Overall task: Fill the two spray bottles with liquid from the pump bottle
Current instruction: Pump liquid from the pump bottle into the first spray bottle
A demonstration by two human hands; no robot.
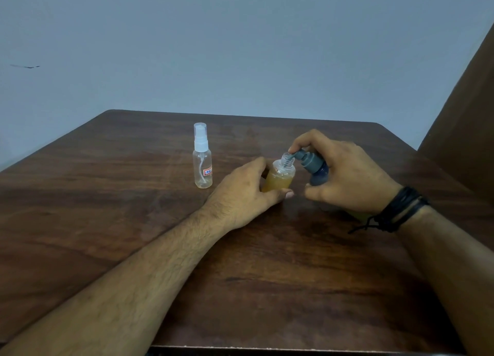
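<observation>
An uncapped small clear spray bottle, holding amber liquid to about its shoulder, stands on the dark wooden table. My left hand grips its body from the left. My right hand holds the pump bottle tilted to the left, with its grey-blue spout at the spray bottle's open threaded neck; my index finger lies on the pump head. A second spray bottle, clear with its white sprayer cap on and an orange label, stands upright to the left, apart from both hands. It looks nearly empty.
A pale blue wall rises behind the table's far edge. A brown panel stands at the right. Black cord bracelets circle my right wrist. The table's near edge runs along the bottom of the view.
</observation>
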